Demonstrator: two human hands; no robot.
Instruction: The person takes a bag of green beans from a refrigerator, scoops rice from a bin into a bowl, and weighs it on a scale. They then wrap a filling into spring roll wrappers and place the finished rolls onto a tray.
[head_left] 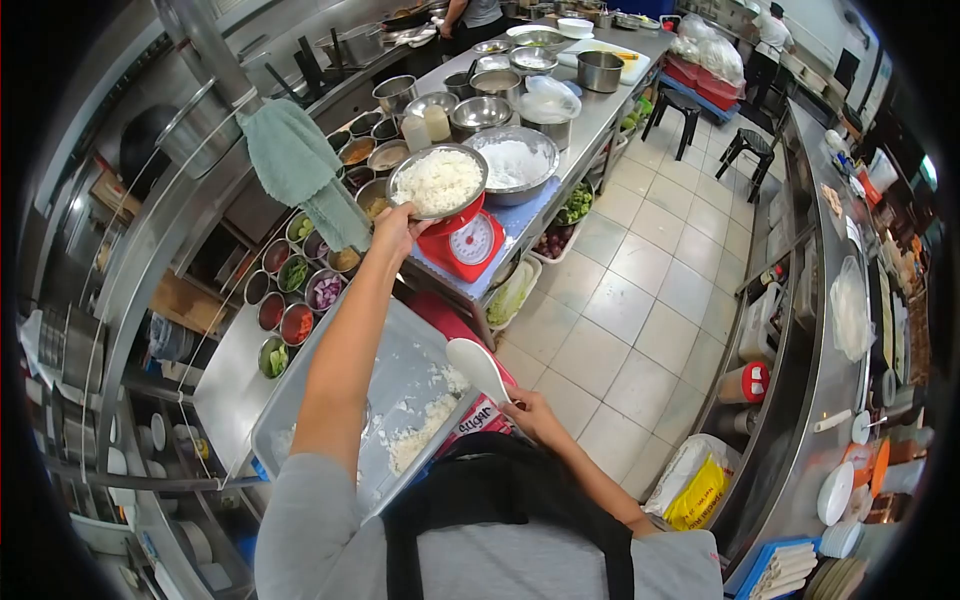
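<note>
My left hand (pixel 395 228) grips the rim of a metal bowl (pixel 407 206) heaped with white rice (pixel 438 182). The bowl rests over a red kitchen scale (pixel 466 243), whose round dial faces me. Lower down, my right hand (pixel 535 415) is closed around the handle of a white rice paddle (pixel 476 367), its blade pointing up and left. Below the paddle is a grey tray (pixel 400 372) with loose rice (pixel 420 435) scattered along its right side. Part of the tray is hidden by my left arm and apron.
A bowl of white powder (pixel 515 160) stands right of the scale. Several small tins of cut vegetables (pixel 293 273) line the counter at left. A green cloth (pixel 295 150) hangs from a post. Black stools (pixel 745 150) stand on the tiled floor (pixel 620 300). Other people (pixel 772 35) are at the back.
</note>
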